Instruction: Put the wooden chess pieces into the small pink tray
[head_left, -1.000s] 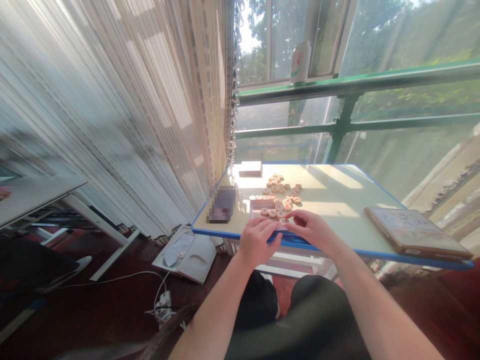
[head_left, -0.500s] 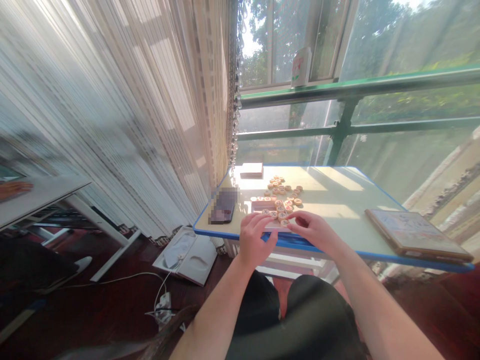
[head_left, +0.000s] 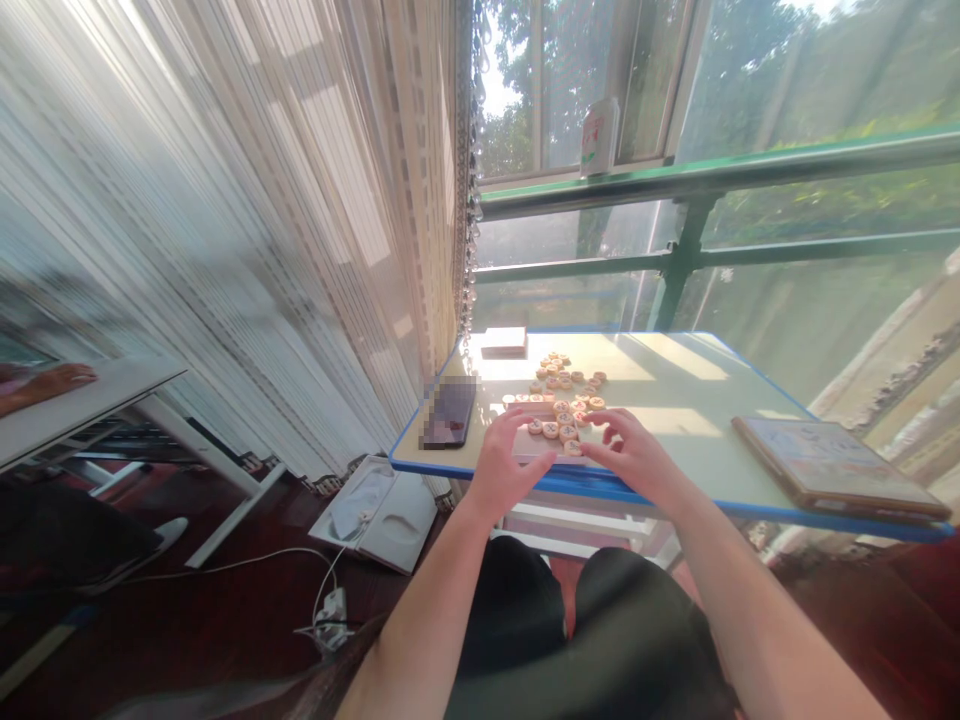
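Observation:
A shallow box [head_left: 534, 462] at the table's near edge holds several round wooden Chinese chess pieces [head_left: 551, 431]. My left hand [head_left: 504, 470] is at the box's left side, thumb and fingers spread, with nothing in it. On the right, my right hand [head_left: 637, 458] has its fingers apart, the tips at the box's right edge close to the nearest pieces. Whether they touch a piece I cannot tell. More loose pieces [head_left: 555, 383] lie scattered on the table beyond the box, and a short row of them sits along its far side.
A phone [head_left: 452, 415] lies left of the box, and a flat pinkish-white box [head_left: 504, 342] stands at the back. The folded board-like case [head_left: 840, 468] rests at the table's right. At far left, another person's hand [head_left: 67, 376] is on a separate table. An opened white carton [head_left: 379, 512] is on the floor.
My left hand has opened wider and drawn back from the pieces, uncovering those in the box. My right fingers have shifted slightly right and spread. The other person's hand has moved right.

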